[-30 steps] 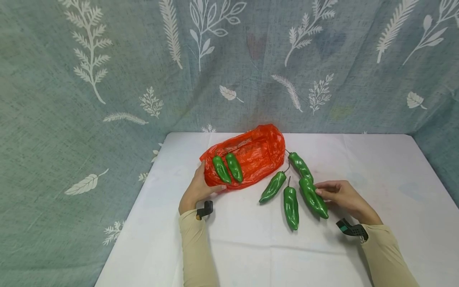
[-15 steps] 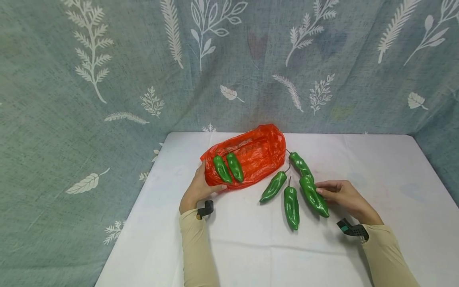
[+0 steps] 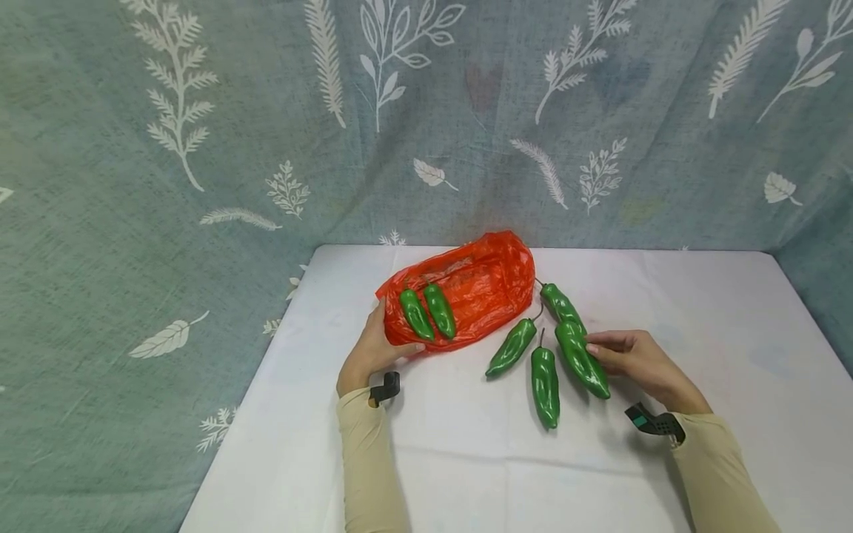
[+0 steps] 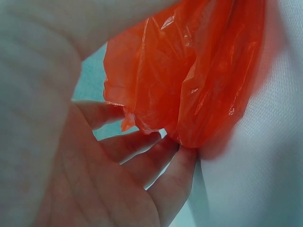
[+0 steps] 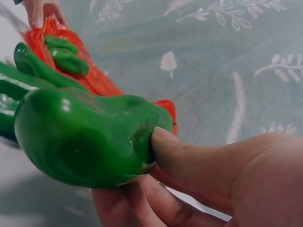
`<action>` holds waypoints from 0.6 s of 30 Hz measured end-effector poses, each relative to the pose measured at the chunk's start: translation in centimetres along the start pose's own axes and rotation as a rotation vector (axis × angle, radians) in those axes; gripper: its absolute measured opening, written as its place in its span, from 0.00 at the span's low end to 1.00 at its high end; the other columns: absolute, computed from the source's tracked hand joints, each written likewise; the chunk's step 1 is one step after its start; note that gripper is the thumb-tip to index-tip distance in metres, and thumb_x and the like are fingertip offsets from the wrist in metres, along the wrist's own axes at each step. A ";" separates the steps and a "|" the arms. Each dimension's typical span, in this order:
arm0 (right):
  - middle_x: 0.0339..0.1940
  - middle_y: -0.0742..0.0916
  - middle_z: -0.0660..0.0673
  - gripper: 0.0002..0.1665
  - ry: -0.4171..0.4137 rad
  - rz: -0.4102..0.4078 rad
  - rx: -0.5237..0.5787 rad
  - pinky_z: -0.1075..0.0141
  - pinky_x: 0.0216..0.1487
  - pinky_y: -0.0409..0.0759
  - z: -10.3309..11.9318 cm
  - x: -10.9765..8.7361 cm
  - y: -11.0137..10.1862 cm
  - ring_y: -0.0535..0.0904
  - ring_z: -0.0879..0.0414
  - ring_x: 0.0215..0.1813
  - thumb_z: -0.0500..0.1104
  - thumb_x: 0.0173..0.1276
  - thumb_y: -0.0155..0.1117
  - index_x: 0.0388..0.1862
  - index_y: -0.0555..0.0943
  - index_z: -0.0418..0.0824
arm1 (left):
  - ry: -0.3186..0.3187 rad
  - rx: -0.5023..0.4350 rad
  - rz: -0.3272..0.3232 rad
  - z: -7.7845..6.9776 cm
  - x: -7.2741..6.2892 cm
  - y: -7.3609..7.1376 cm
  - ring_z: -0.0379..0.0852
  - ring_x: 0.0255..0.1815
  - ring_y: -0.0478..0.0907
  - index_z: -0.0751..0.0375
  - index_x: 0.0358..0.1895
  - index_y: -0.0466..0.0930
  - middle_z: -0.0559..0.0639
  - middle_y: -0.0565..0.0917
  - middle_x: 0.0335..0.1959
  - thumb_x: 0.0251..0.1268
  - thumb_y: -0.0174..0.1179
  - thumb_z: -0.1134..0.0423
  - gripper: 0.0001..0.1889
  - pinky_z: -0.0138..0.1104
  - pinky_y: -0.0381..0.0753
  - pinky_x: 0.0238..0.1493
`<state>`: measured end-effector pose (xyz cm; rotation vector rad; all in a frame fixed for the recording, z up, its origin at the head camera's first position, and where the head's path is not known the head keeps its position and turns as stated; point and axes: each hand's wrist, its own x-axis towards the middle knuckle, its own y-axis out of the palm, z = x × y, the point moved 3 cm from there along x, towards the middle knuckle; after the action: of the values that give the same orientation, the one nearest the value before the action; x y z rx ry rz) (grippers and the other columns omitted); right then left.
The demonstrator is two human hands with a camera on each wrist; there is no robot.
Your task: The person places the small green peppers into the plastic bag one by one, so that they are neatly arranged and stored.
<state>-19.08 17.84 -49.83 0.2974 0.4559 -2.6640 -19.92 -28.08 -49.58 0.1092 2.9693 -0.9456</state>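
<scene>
My right hand [image 3: 643, 370] pinches a long green pepper [image 3: 582, 360] between thumb and fingers. In the right wrist view this green pepper [image 5: 90, 137] fills the foreground, its glossy rounded end towards the camera. At the left end of a spread-out red plastic bag [image 3: 480, 292], my left hand [image 3: 373, 352] holds the edge, thumb along the near side and fingers round the far side. The left wrist view has the crinkled red bag [image 4: 165, 71] between thumb and fingers. Two green peppers [image 3: 416, 314] lie side by side in the bag near that hand.
Three more green peppers lie on the white table [image 3: 453, 474]: one pepper [image 3: 512, 348] close to the bag, one pepper [image 3: 545, 389] nearer the front, and one pepper [image 3: 560, 303] partly behind the held one. A patterned grey-green cloth [image 3: 426, 126] hangs along the back and left.
The head view has shifted slightly. My right hand and its pepper have risen a little and moved slightly away and left relative to the other peppers. The left hand stays at the bag.
</scene>
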 end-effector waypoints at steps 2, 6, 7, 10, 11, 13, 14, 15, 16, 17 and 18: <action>0.67 0.82 0.29 0.34 0.000 0.004 0.020 0.68 0.50 0.88 0.5 0.2 0.0 0.87 0.69 0.48 0.50 0.77 0.64 0.71 0.74 0.28 | 0.000 0.005 -0.005 0.1 0.1 -0.1 0.53 0.77 0.62 0.45 0.82 0.51 0.47 0.67 0.75 0.44 0.85 0.52 0.63 0.60 0.64 0.79; 0.67 0.82 0.30 0.34 -0.009 -0.007 0.047 0.68 0.51 0.88 1.4 0.6 0.2 0.88 0.68 0.48 0.50 0.77 0.64 0.71 0.73 0.28 | 0.012 -0.004 -0.003 0.1 0.1 -0.1 0.52 0.76 0.62 0.45 0.82 0.52 0.45 0.68 0.74 0.44 0.84 0.51 0.62 0.59 0.65 0.79; 0.67 0.82 0.30 0.34 -0.011 -0.013 0.046 0.68 0.51 0.88 1.6 0.7 0.2 0.87 0.68 0.48 0.50 0.77 0.64 0.71 0.74 0.29 | 0.020 -0.002 -0.003 0.2 0.1 -0.1 0.51 0.76 0.63 0.45 0.82 0.52 0.45 0.68 0.74 0.44 0.84 0.51 0.62 0.58 0.65 0.79; 0.68 0.81 0.30 0.34 -0.012 -0.030 0.036 0.69 0.53 0.88 2.2 1.1 0.4 0.86 0.70 0.49 0.52 0.77 0.64 0.71 0.74 0.30 | 0.039 0.002 0.002 0.1 0.2 -0.1 0.52 0.76 0.63 0.46 0.82 0.52 0.46 0.68 0.74 0.44 0.84 0.50 0.62 0.59 0.65 0.79; 0.69 0.80 0.30 0.34 -0.011 -0.036 0.034 0.69 0.53 0.88 2.4 1.2 0.4 0.86 0.71 0.49 0.52 0.77 0.64 0.71 0.74 0.30 | 0.037 0.004 0.002 0.2 0.2 -0.1 0.52 0.76 0.63 0.46 0.82 0.52 0.46 0.68 0.74 0.44 0.84 0.50 0.62 0.59 0.64 0.79; 0.71 0.79 0.29 0.34 -0.010 -0.040 0.039 0.69 0.53 0.87 2.8 1.5 0.5 0.85 0.71 0.49 0.52 0.77 0.64 0.71 0.75 0.30 | 0.035 0.008 0.002 0.1 0.2 -0.1 0.53 0.76 0.62 0.46 0.82 0.52 0.47 0.68 0.74 0.43 0.84 0.50 0.62 0.60 0.65 0.78; 0.71 0.78 0.29 0.34 -0.010 -0.041 0.042 0.70 0.53 0.87 3.1 1.6 0.6 0.85 0.71 0.49 0.52 0.77 0.64 0.71 0.74 0.30 | 0.035 0.010 0.003 0.1 0.1 -0.1 0.53 0.76 0.62 0.47 0.82 0.51 0.47 0.68 0.74 0.44 0.84 0.50 0.62 0.60 0.65 0.78; 0.71 0.78 0.29 0.34 -0.012 -0.043 0.046 0.70 0.53 0.87 3.3 1.7 0.6 0.86 0.71 0.49 0.52 0.77 0.64 0.71 0.74 0.30 | 0.030 0.009 0.000 0.1 0.1 -0.1 0.53 0.76 0.62 0.46 0.82 0.52 0.47 0.68 0.74 0.43 0.84 0.50 0.62 0.60 0.65 0.78; 0.71 0.78 0.28 0.34 -0.014 -0.045 0.047 0.71 0.52 0.87 3.5 1.9 0.6 0.86 0.71 0.48 0.52 0.77 0.64 0.71 0.74 0.30 | 0.032 0.009 0.000 0.1 0.1 -0.1 0.53 0.76 0.62 0.47 0.82 0.52 0.47 0.68 0.74 0.43 0.84 0.50 0.62 0.60 0.65 0.78; 0.71 0.78 0.28 0.34 -0.016 -0.046 0.047 0.71 0.52 0.87 3.8 2.0 0.7 0.86 0.70 0.48 0.52 0.77 0.64 0.71 0.74 0.30 | 0.038 0.003 0.002 0.1 0.1 -0.1 0.53 0.76 0.63 0.47 0.82 0.52 0.48 0.69 0.74 0.44 0.84 0.51 0.61 0.60 0.65 0.78; 0.71 0.78 0.28 0.34 -0.020 -0.047 0.049 0.71 0.51 0.87 4.0 2.1 0.7 0.86 0.70 0.48 0.51 0.77 0.64 0.71 0.74 0.30 | 0.046 -0.002 0.003 0.1 0.1 -0.1 0.53 0.76 0.63 0.48 0.81 0.53 0.48 0.69 0.74 0.44 0.84 0.51 0.61 0.60 0.65 0.78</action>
<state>-21.19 15.03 -46.91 0.2780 0.3958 -2.7244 -20.05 -28.15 -49.60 0.1376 3.0102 -0.9533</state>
